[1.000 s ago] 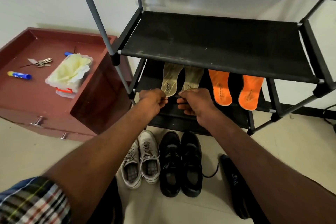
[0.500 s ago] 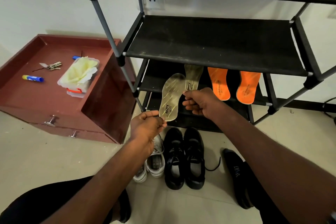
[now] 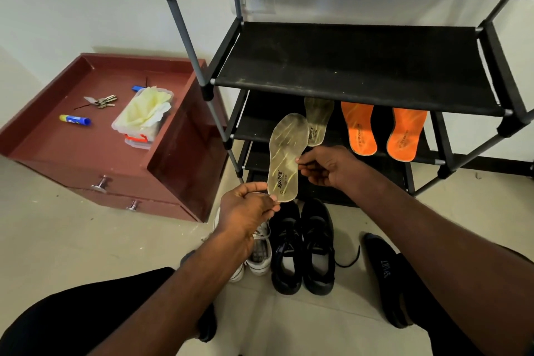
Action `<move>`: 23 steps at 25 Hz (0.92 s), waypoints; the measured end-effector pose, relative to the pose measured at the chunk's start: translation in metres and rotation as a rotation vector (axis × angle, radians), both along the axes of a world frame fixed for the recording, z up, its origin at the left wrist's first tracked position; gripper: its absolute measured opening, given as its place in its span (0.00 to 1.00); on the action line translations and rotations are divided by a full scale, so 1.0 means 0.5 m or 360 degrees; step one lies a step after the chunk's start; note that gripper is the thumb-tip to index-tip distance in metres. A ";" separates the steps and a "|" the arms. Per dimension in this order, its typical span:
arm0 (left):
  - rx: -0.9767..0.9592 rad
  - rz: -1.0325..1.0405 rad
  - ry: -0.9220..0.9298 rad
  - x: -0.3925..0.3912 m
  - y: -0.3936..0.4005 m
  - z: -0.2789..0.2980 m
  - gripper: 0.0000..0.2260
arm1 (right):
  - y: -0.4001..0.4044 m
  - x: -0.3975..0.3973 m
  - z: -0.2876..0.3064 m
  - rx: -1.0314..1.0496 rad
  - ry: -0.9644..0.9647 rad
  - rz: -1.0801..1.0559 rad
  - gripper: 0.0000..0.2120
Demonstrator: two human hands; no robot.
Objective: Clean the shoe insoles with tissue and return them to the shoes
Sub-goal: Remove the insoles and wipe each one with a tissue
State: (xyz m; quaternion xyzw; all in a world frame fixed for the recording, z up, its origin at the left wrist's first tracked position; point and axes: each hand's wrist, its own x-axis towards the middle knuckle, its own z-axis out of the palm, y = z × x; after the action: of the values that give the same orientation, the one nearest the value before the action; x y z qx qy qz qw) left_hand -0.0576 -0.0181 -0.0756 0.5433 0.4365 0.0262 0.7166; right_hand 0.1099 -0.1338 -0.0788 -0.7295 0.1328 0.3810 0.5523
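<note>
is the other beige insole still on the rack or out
On the rack: the second beige insole lies on the rack shelf beside the orange insoles; neither hand touches it.

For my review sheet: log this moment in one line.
left hand: pinches beige insole heel | right hand: holds its edge | second beige insole, orange insoles: on rack shelf

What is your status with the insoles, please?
Left hand pinches heel of beige insole; right hand pinches its edge. Insole lifted off rack; its mate on shelf. Nothing in the way.
</note>
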 end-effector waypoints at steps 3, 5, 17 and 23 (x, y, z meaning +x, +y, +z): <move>-0.0012 -0.0160 0.0184 0.001 0.033 0.008 0.05 | -0.006 -0.004 0.003 0.0026 0.0005 0.0007 0.05; 0.0047 -0.0030 0.0215 0.013 0.068 0.001 0.04 | -0.005 -0.009 0.004 0.0045 0.0040 0.0034 0.06; -0.0866 0.0100 -0.0363 0.056 0.083 -0.056 0.29 | 0.015 -0.054 0.021 0.0250 0.0283 0.0312 0.12; -0.1017 -0.0019 -0.0524 0.054 0.077 -0.057 0.29 | 0.008 -0.060 0.025 0.0252 0.0249 0.0326 0.15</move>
State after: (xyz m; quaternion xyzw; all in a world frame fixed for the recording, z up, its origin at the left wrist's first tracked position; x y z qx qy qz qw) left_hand -0.0304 0.0204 -0.1039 0.2828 0.2982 -0.0288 0.9112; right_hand 0.0798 -0.1300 -0.0662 -0.6614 0.0699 0.5004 0.5543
